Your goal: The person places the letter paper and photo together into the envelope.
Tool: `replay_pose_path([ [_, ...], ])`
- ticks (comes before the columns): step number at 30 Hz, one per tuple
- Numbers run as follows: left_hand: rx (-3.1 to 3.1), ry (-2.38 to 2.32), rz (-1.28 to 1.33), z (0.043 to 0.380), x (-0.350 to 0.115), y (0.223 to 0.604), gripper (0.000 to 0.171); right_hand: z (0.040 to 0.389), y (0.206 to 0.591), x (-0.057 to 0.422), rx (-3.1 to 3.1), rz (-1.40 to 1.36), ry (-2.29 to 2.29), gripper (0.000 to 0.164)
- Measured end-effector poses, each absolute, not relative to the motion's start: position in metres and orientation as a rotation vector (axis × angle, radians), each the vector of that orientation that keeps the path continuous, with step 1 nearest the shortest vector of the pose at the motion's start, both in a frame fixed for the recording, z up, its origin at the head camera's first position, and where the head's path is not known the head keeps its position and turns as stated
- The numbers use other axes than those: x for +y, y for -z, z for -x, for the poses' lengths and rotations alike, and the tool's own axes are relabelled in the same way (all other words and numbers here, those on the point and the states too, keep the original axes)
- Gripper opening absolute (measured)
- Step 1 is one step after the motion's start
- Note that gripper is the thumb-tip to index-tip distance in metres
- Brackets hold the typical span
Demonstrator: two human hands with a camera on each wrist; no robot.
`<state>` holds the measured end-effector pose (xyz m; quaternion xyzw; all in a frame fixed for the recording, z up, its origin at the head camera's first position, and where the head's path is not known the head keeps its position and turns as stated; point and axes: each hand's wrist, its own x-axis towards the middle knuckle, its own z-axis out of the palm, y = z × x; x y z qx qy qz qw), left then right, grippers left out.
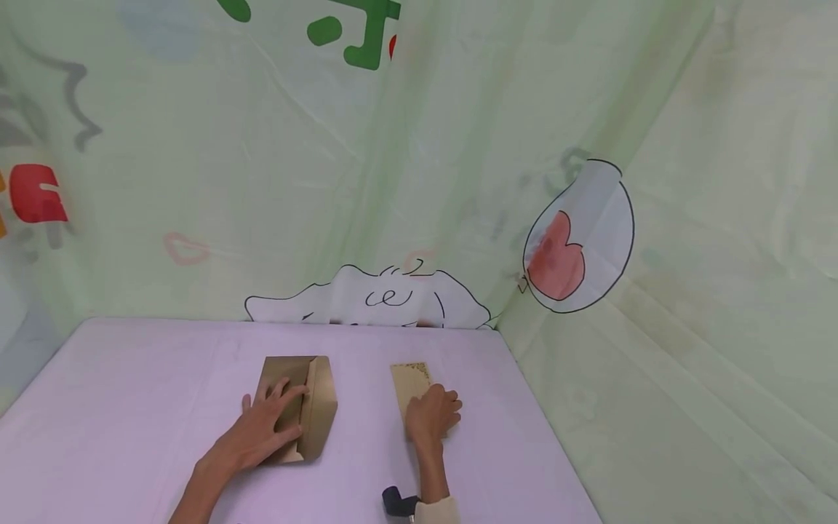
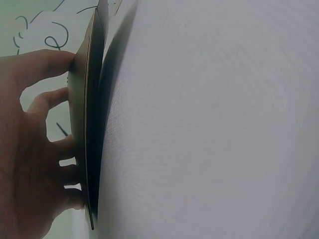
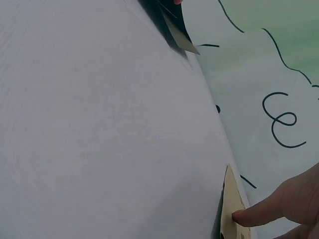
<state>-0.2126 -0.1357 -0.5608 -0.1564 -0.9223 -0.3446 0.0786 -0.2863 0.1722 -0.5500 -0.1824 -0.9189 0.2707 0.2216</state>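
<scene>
A brown paper envelope lies on the table with its pointed flap folded out to the right. My left hand rests on it, fingers spread over its face; in the left wrist view the fingertips touch the envelope, seen nearly edge-on. To the right is a cream card with a dark ornamental pattern at its far corner. My right hand holds the card near its right side with curled fingers. In the right wrist view the thumb presses the card; the other fingers are mostly hidden there.
The table has a pale lilac cover. A printed curtain hangs along its far edge, and another pale curtain runs down the right side. A black object sits at the right wrist beside the cream sleeve.
</scene>
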Motion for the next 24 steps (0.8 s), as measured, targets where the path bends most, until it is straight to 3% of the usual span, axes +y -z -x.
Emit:
replay_pose_path([
  [17,-2.770,1.039,0.458,0.213,-0.137,0.564,0.065,0.281,0.532,0.187,-2.467,0.697,-1.184,0.014],
  [24,-2.767,1.085,0.475,0.213,-0.138,0.561,0.066,0.283,0.521,0.189,-2.279,0.619,-1.868,0.020],
])
